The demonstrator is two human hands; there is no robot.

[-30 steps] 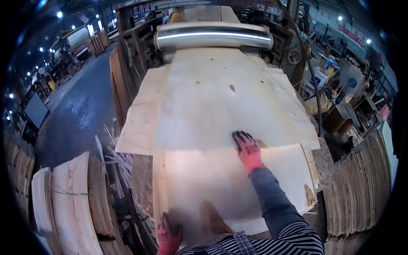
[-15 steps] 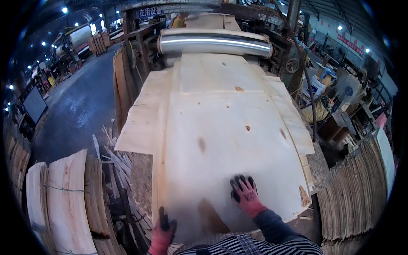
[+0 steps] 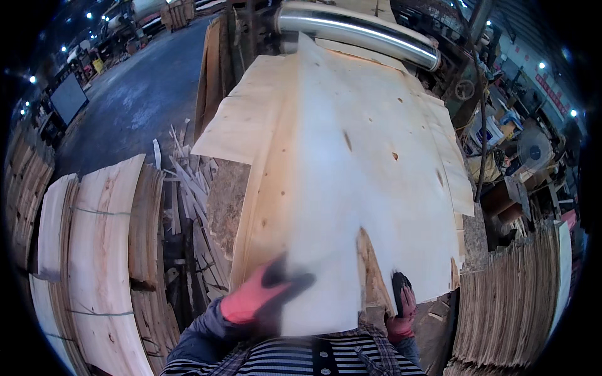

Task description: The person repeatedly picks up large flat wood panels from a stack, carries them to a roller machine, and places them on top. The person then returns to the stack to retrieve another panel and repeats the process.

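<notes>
Has the pale veneer sheet (image 3: 370, 188) lying over other sheets (image 3: 241, 113), before the shiny roller (image 3: 357, 32). Holds the blurred left hand (image 3: 266, 294) at the sheet's near left edge, the right hand (image 3: 404, 307) beside a brown patch (image 3: 374, 276). Cannot tell open fingers (image 3: 399, 289) from gripping ones on either.

We have our blurred left hand (image 3: 268, 294) and our right hand (image 3: 404, 306) at the near end of a wood sheet (image 3: 338, 207), a shiny roller (image 3: 357, 32) beyond.
</notes>
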